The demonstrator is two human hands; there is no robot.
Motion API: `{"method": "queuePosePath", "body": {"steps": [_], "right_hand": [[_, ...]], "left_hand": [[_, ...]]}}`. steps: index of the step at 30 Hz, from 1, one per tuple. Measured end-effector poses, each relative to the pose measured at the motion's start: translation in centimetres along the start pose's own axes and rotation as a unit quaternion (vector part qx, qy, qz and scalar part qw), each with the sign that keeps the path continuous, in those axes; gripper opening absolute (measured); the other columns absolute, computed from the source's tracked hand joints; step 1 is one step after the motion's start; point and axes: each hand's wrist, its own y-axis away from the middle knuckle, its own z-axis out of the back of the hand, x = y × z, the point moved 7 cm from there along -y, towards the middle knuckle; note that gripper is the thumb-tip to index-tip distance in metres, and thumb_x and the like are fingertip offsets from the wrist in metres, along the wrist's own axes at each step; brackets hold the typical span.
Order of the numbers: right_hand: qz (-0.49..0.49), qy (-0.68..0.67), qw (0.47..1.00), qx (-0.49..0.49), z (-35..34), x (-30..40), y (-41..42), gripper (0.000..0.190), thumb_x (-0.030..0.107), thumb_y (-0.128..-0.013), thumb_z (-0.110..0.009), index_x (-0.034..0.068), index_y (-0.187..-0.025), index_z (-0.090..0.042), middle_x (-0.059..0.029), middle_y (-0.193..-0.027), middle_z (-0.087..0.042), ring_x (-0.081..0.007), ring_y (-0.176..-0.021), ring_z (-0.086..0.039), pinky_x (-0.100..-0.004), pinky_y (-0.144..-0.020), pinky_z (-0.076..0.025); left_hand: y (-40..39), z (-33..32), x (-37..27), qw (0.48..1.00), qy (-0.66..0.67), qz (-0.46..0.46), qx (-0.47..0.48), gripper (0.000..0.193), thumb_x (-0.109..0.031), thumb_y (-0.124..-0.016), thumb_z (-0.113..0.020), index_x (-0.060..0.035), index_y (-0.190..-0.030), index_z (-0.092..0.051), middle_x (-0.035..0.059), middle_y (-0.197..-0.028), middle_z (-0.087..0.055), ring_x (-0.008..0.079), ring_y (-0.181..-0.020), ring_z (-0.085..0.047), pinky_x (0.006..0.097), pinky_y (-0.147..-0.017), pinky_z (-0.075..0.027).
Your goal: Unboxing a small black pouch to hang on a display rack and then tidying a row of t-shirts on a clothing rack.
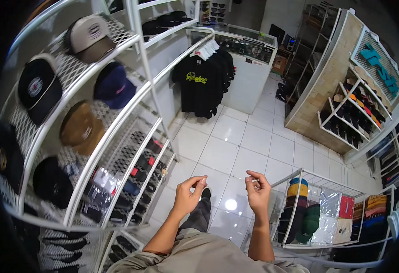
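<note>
My left hand (189, 194) is held in front of my body, its fingers loosely bent and the thumb close to the fingertips. Level with it and a short way to the right, my right hand (258, 194) has curled fingers with a gap to the thumb. Neither hand holds or touches anything visible. Below them lies the white tiled floor (221, 150). A wire basket rack (300, 191) stands nearest my right hand, holding green caps (311, 218) and plastic-wrapped packs (325, 215). To my left rises a white metal shelf (114, 124) with several caps, among them a brown one (83, 128).
Black T-shirts (203, 85) hang from a rail ahead, beside a glass-topped display counter (245, 75). On the right, a tiled partition (317, 78) carries a cap rack (353, 105). Folded clothes (373, 208) are stacked at the lower right. My shoe (206, 193) shows below my left hand.
</note>
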Motion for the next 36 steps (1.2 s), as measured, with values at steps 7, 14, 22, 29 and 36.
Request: {"method": "queuePosePath", "body": {"steps": [7,14,22,29,36], "right_hand": [[0.089,0.071,0.993,0.012,-1.9,-0.4,-16.3,0.02,0.001,-0.093,-0.069,0.002,-0.112,-0.074,-0.0059,-0.098,-0.065,-0.0048,-0.069,-0.057,-0.0189,-0.054,-0.041],[0.102,0.121,0.987,-0.007,-1.9,3.1,-32.4,0.02,0.001,-0.094,-0.07,0.003,-0.114,-0.073,-0.003,-0.095,-0.064,-0.0032,-0.065,-0.052,-0.0185,-0.054,-0.04],[0.067,0.06,0.994,0.066,-6.2,-5.1,-49.3,0.021,0.007,-0.094,-0.071,0.001,-0.114,-0.072,-0.0012,-0.089,-0.064,-0.0053,-0.068,-0.054,-0.0214,-0.059,-0.044],[0.113,0.054,0.963,0.239,-14.9,-7.0,-66.2,0.022,0.008,-0.092,-0.073,0.006,-0.114,-0.074,-0.0054,-0.094,-0.067,-0.0084,-0.07,-0.057,-0.0233,-0.062,-0.046],[0.144,0.037,0.917,0.37,-25.5,-6.4,-77.4,0.019,0.009,-0.093,-0.073,0.005,-0.112,-0.074,-0.0079,-0.09,-0.07,-0.0118,-0.066,-0.063,-0.0268,-0.061,-0.051]], "left_hand": [[-17.4,-3.9,3.7,1.0,0.012,-0.02,0.007,0.025,-0.018,-0.102,-0.063,0.0018,-0.114,-0.073,0.0153,-0.09,-0.077,0.0189,-0.086,-0.076,0.0303,-0.078,-0.056],[-34.8,-6.6,0.4,0.998,0.006,-0.056,-0.007,0.025,-0.018,-0.102,-0.063,0.0014,-0.114,-0.073,0.014,-0.089,-0.076,0.0167,-0.084,-0.074,0.0296,-0.077,-0.056],[-47.6,-11.8,6.6,0.999,0.026,0.033,0.001,0.03,-0.022,-0.106,-0.059,0.0031,-0.117,-0.071,0.0106,-0.092,-0.076,0.0142,-0.087,-0.072,0.0288,-0.083,-0.056],[-57.8,-13.7,11.4,0.982,0.082,0.122,-0.115,0.034,-0.026,-0.107,-0.058,0.0035,-0.119,-0.07,0.0103,-0.095,-0.074,0.0153,-0.089,-0.07,0.0293,-0.085,-0.055],[-65.9,-14.0,12.4,0.96,0.125,0.135,-0.212,0.033,-0.026,-0.106,-0.06,0.0025,-0.118,-0.07,0.0085,-0.094,-0.074,0.0124,-0.086,-0.068,0.027,-0.082,-0.055]]}}
